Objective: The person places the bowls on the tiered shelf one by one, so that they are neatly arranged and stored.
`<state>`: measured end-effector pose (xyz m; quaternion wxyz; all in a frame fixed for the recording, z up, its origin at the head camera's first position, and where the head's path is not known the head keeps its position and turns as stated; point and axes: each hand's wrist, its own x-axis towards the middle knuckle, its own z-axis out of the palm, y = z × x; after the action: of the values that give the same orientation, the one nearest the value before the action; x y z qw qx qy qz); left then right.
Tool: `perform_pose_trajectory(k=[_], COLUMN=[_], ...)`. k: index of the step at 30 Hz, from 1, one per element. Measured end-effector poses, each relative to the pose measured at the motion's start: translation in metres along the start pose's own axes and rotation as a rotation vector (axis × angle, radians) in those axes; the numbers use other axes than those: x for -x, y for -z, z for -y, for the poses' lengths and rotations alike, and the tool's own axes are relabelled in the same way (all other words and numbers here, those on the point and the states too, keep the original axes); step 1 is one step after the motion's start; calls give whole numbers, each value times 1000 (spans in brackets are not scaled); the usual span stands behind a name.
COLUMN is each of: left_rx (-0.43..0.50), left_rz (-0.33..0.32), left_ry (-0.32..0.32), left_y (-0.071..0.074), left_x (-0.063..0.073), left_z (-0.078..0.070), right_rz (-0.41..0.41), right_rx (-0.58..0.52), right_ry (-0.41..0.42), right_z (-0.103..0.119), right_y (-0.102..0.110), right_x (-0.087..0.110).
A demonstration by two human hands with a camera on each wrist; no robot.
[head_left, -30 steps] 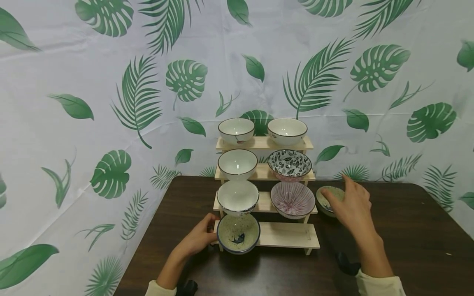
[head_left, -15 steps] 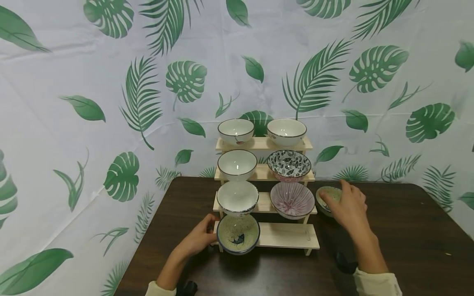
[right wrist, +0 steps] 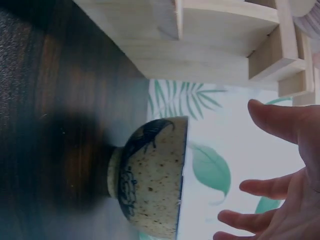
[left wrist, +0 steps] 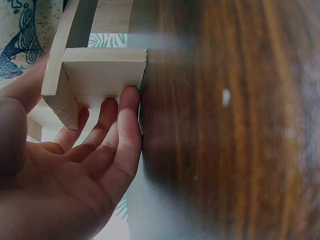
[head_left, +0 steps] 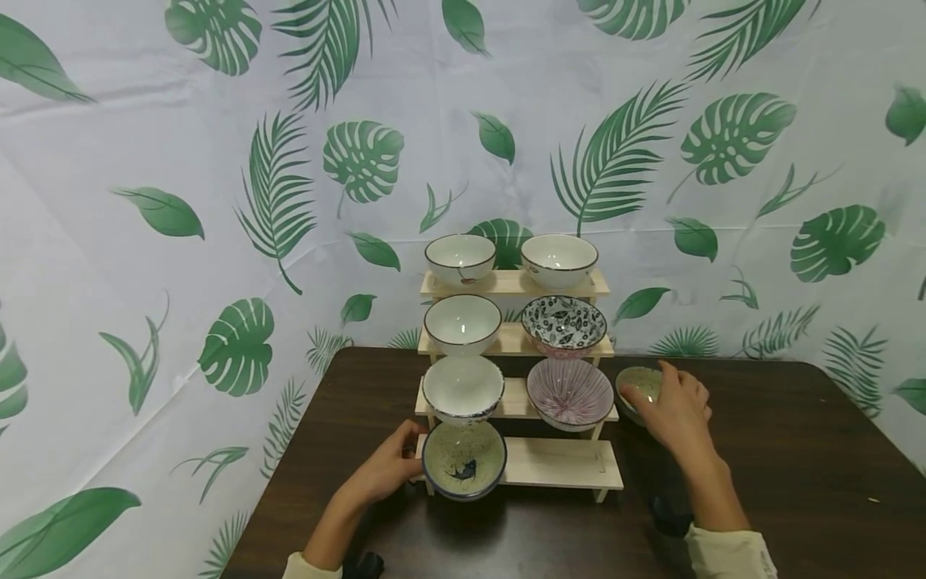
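Observation:
My left hand holds the left end of the lowest shelf of a tiered wooden display stand. In the left wrist view the fingers reach under the shelf end and the thumb lies on its other side. A speckled beige bowl with a blue rim and fish motif sits beside that hand on the lowest shelf. My right hand hovers over a similar speckled bowl standing upright on the table, right of the stand. Its fingers and thumb are spread, apart from the bowl's rim in the right wrist view.
Higher shelves carry several bowls: white ones, a black-and-white patterned one and a purple striped one. The dark wooden table extends to the right. Behind hangs a white cloth with green leaves.
My right hand has lowered and shifted slightly left, nearer to the speckled bowl on the table. The left hand keeps its place at the stand.

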<state>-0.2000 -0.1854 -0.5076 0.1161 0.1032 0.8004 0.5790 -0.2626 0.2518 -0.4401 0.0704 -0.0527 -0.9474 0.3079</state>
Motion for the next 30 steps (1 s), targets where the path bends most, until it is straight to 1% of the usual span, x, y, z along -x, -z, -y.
perform_pose_trajectory(k=[9, 21, 26, 30], left_rx=[3, 1, 11, 14], left_rz=[-5, -5, -1, -1], left_ry=[4, 14, 0, 0], left_y=[0, 0, 0, 0], left_x=[0, 0, 1, 2], left_z=[-1, 0, -1, -2], right_rz=[35, 34, 10, 21], right_rx=[1, 11, 2, 2], right_ry=[-7, -4, -35, -66], right_z=[-5, -13, -16, -20], right_y=[-9, -21, -25, -27], right_x=[-4, -5, -6, -9])
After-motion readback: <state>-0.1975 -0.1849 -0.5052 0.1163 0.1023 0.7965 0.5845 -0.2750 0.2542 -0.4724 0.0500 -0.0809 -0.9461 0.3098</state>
